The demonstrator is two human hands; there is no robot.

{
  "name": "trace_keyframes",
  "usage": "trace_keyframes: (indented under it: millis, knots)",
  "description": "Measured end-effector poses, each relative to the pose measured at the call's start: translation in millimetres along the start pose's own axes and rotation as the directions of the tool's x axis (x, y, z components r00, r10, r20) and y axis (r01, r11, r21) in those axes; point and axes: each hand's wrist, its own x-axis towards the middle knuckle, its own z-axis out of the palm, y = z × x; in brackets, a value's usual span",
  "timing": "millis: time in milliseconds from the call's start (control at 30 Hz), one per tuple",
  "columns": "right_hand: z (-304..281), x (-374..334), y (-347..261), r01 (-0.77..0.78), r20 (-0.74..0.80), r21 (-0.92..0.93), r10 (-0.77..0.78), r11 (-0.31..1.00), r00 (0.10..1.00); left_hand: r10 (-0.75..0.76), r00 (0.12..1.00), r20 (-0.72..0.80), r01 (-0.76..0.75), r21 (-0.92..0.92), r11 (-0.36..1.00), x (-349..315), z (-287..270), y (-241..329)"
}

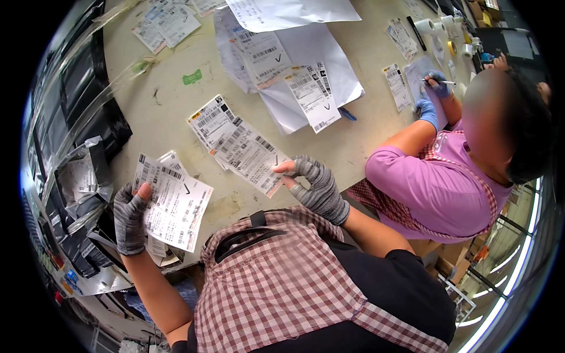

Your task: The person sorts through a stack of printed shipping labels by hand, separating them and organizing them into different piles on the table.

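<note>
My left hand (130, 216), in a grey fingerless glove, is closed on a small fan of printed shipping labels (178, 207), its thumb on top. The front label carries barcodes and a hand-drawn tick. Over the table's near edge, my right hand (318, 187), gloved the same way, pinches the lower right corner of another shipping label (252, 154) between thumb and fingers. That label is also ticked and overlaps a second label (206, 116) lying on the table beyond it.
White paper sheets (347, 82) with ticked labels and a blue pen (347, 114) lie farther back. Black plastic packages (88, 147) crowd the left side. At right a co-worker in a pink top (435, 170) writes with blue-gloved hands (429, 112). Tape rolls (425, 26) stand at the far right.
</note>
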Motion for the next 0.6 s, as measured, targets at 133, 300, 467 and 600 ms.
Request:
trace_keyframes:
  millis: [133,300,467,600]
  knots:
    - [-5.4,3.2,6.0,-0.017,-0.058,-0.01,0.016,1.0,0.998,-0.005,0.999,-0.036,0.004,-0.036,0.999,-10.6,-4.5,-4.0]
    - [-7.4,12.9,-1.5,-0.081,-0.122,0.05,0.086,0.995,0.989,-0.039,0.999,-0.008,0.038,-0.091,0.995,-21.4,-11.8,-13.0]
    - [-11.3,19.4,0.2,-0.063,-0.147,0.016,0.065,0.998,0.987,-0.075,0.996,-0.048,0.069,-0.119,0.99,-25.4,-22.8,-23.0]
    - [-18.8,22.2,8.8,-0.061,-0.211,-0.084,0.042,0.995,0.977,-0.06,0.995,-0.076,0.049,-0.141,0.989,-29.0,-22.2,-22.1]
